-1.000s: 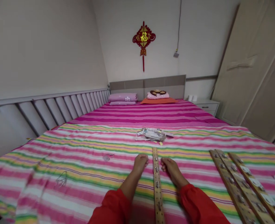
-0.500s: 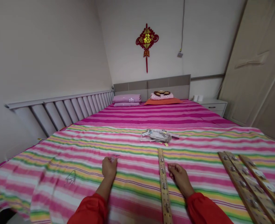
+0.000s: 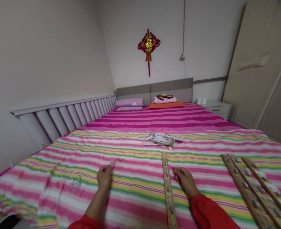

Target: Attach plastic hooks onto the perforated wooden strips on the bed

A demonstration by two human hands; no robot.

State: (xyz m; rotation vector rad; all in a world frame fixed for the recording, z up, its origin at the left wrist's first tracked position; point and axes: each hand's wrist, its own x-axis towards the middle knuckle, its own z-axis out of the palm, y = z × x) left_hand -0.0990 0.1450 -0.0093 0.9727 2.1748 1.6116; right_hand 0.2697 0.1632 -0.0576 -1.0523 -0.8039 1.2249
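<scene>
The wooden strip (image 3: pixel 169 197) lies flat on the striped cloth (image 3: pixel 135 197) on the bed, pointing away from the person. Shiny metal bits (image 3: pixel 171 208) sit along it in a row. The right hand (image 3: pixel 184 179) is just beside it, on its right side, not touching it. The right fingers are curled in, but I cannot tell if they hold something tiny.

The left hand (image 3: pixel 103 175) has changed the most. A second ago it was close to the strip, and now it is well off to the left. Its fingers look pinched on a small clear piece (image 3: pixel 112 163). That piece lay beside a little shiny thing (image 3: pixel 121 160), and now the two are apart. So the left hand is busy with the clear piece, and only the right hand is near the strip. The strip itself seems to have stayed put.

Farther left is a thin, see-through tangle (image 3: pixel 76 183). Past the far end of the strip lies a pile of packets (image 3: pixel 160 140). Over on the right are three more strips (image 3: pixel 237 178).
</scene>
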